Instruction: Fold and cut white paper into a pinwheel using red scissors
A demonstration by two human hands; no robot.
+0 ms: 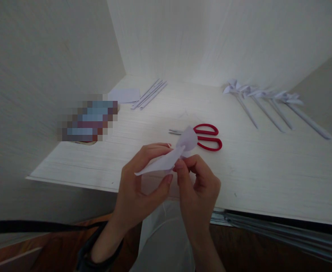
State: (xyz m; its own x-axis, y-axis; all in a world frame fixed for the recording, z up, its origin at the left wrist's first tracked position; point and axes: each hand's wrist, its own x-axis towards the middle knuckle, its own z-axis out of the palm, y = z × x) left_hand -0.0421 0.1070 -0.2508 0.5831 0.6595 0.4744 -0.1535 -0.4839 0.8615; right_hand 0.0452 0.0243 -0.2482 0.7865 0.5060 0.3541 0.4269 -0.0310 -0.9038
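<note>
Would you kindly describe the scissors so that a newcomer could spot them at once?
Start at the pale wooden table and look to its middle, just beyond the two hands folding a piece of white paper. The scissors lie flat there, blades pointing left; their red handles are the only bright colour among the white paper things.

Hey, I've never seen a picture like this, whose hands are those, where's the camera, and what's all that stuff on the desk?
There is no machine here. The one picture comes from a camera worn on a person's head, looking forward and down, so the two bare hands are the wearer's own. The left hand and the right hand together pinch a folded piece of white paper above the near edge of a pale wooden desk. Just behind the paper lie red-handled scissors. At the back right is a row of finished paper flowers on rolled stems. At the back left lie plain rolled paper sticks beside a flat paper sheet. A blurred-out patch at left hides something.
</note>
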